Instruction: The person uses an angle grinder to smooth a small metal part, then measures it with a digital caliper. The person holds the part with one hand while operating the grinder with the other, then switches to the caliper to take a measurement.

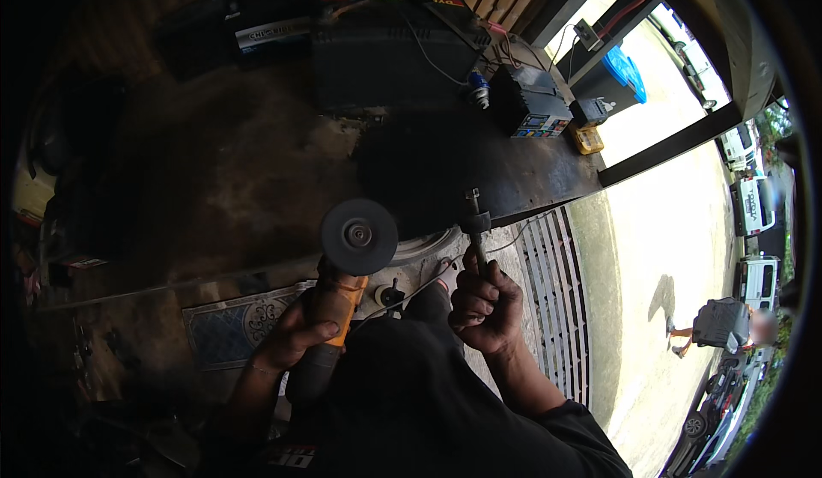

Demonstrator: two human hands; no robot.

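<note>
My left hand grips an orange and dark angle grinder, whose round dark disc faces up at the bench's front edge. My right hand is closed on an upright bolt-like metal shaft with a thick dark collar near its top and a narrower tip above. The shaft stands just right of the disc, apart from it. Both forearms come up from the lower edge.
The dark workbench carries a large black unit, batteries and a boxy charger. Below lie a patterned mat and a floor grate. Outside right are a blue-lidded bin, parked vehicles and another person.
</note>
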